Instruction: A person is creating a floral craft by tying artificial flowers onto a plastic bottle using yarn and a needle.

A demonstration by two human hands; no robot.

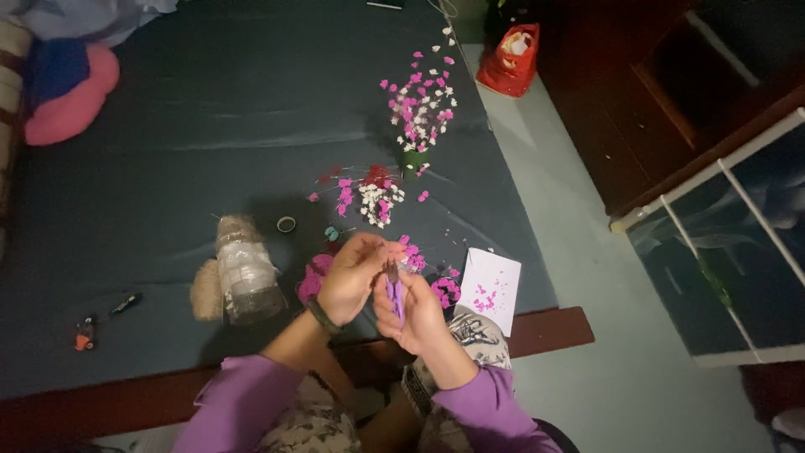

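The purple tool (pixel 394 295) sits upright between your two hands, just over the near edge of the dark mat (pixel 210 126), and it is too small and dim to tell whether it is tweezers or small pliers. Your right hand (pixel 419 319) is closed around its handles; your left hand (pixel 356 273) has its fingertips pinched together at the tip, on something too small to make out. Keep both wrists close, as they are, so the tip stays steady, and work over the mat so that anything dropped lands on it. Just beside your hands lie loose pink petals (pixel 444 289) and a white paper sheet (pixel 490 289) with more on it. Further out stand a finished pink-and-white blossom spray (pixel 419 109) and a smaller flower cluster (pixel 369 195). To your left lie a twine-wrapped jar (pixel 243 268) and a small tape ring (pixel 286 224).
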